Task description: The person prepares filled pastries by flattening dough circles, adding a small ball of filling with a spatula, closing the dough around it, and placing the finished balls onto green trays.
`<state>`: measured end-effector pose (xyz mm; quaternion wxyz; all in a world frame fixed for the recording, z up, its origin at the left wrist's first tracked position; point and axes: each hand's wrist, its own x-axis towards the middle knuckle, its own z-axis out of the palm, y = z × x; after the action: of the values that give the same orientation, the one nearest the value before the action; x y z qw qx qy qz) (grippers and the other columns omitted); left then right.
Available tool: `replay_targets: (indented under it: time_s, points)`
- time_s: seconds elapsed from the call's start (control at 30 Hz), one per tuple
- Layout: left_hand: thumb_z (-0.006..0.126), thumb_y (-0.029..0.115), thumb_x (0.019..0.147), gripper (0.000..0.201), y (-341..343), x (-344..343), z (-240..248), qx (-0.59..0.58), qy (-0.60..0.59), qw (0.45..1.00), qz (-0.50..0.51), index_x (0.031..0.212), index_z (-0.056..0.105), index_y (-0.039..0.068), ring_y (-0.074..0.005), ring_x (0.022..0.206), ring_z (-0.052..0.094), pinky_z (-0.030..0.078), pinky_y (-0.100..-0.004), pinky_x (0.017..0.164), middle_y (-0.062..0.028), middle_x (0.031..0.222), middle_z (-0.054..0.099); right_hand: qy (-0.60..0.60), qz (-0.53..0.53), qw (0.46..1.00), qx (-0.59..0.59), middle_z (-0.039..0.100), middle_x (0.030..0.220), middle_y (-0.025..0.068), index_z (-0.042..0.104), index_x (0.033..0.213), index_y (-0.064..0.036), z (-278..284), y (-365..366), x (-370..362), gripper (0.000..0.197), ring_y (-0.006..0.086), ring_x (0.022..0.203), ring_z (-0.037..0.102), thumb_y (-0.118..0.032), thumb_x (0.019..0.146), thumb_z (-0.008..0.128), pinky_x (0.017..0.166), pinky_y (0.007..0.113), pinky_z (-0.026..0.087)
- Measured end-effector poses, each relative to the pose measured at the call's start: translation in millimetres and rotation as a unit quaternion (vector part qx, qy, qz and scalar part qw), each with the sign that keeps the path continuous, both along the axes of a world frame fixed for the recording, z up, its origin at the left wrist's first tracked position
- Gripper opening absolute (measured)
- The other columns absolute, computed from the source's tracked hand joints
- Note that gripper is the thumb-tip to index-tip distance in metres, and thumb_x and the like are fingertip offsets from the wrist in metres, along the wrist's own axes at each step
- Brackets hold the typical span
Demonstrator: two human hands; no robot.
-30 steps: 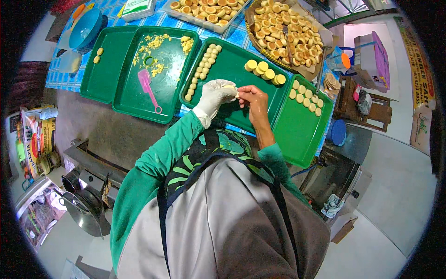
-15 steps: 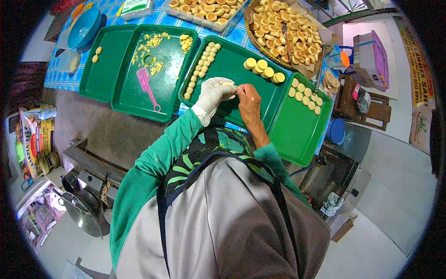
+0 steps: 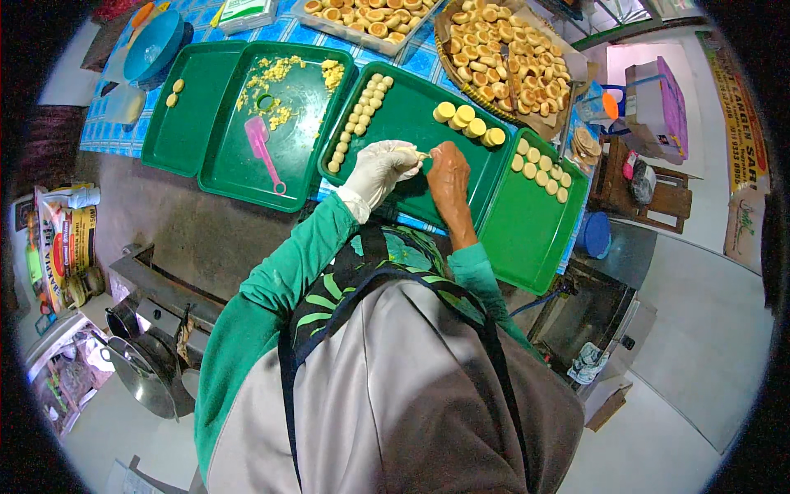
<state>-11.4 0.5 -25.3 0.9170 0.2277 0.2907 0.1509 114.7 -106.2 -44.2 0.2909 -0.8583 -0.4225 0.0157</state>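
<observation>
My left hand (image 3: 378, 171), in a white glove, is closed around a small piece of pale dough (image 3: 422, 155) that pokes out past its fingertips. Bare and curled, my right hand (image 3: 449, 177) has its fingertips at the dough's right end. Both hands are over a green tray (image 3: 403, 107). Along its left side run rows of round dough balls (image 3: 362, 115). Short stacks of yellow discs (image 3: 467, 123) stand toward its far right. What lies inside my left palm is hidden.
Left is a green tray (image 3: 222, 169) with yellow crumbs and a pink spatula (image 3: 262, 152); beyond it, another tray (image 3: 177, 136) holds two pieces. A lighter green tray (image 3: 527, 222) at right carries flat dough rounds (image 3: 543, 177). Browned pastries (image 3: 502, 66) fill a basket behind.
My hands have drawn slightly apart, the right one shifting a little to the right and turning. The dough's tip now shows between them.
</observation>
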Motion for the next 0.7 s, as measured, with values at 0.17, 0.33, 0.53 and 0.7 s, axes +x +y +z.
replay_targets:
  time_s: [0.17, 0.33, 0.53, 0.7]
  points:
    - [0.061, -0.004, 0.087, 0.023, 11, -5, 12, -0.026, -0.042, 0.999, 0.001, 0.110, 0.059, -0.005, -0.0232, 0.092, 0.068, 0.057, -0.0313, 0.086, -0.0146, 0.103, 0.067, 0.029, -0.045, 0.997, 0.048, 0.062, 0.074, 0.0147, 0.061, 0.075, -0.0051, -14, -18, 31, 0.015, 0.0352, 0.074, 0.060, -0.012, 0.075, 0.075, 0.066, 0.047, 0.047]
    - [0.063, 0.002, 0.090, 0.026, 16, -10, 16, -0.054, -0.102, 0.993, 0.021, 0.115, 0.057, -0.004, -0.0255, 0.101, 0.066, 0.055, -0.0356, 0.095, -0.0144, 0.111, 0.063, 0.132, -0.071, 0.989, 0.008, 0.064, 0.071, 0.0139, 0.060, 0.072, -0.0047, -33, -21, 34, 0.023, 0.0338, 0.069, 0.061, -0.014, 0.068, 0.081, 0.060, 0.046, 0.047]
    - [0.065, 0.005, 0.091, 0.037, 17, -8, 27, -0.029, -0.094, 0.994, -0.047, 0.124, 0.053, -0.004, -0.0246, 0.097, 0.067, 0.059, -0.0318, 0.086, -0.0146, 0.112, 0.062, -0.028, 0.003, 0.998, -0.051, 0.067, 0.079, 0.0173, 0.068, 0.080, -0.0036, -48, -30, 38, 0.012, 0.0369, 0.074, 0.063, -0.014, 0.076, 0.074, 0.066, 0.049, 0.049]
    - [0.067, 0.007, 0.090, 0.036, 12, -13, 40, 0.006, -0.051, 0.998, -0.021, 0.122, 0.056, -0.005, -0.0211, 0.094, 0.068, 0.061, -0.0260, 0.078, -0.0133, 0.111, 0.064, 0.300, -0.006, 0.934, 0.192, 0.071, 0.097, 0.0156, 0.072, 0.106, -0.0014, 40, -11, -2, 0.022, 0.0277, 0.085, 0.067, -0.014, 0.089, 0.065, 0.077, 0.035, 0.053]
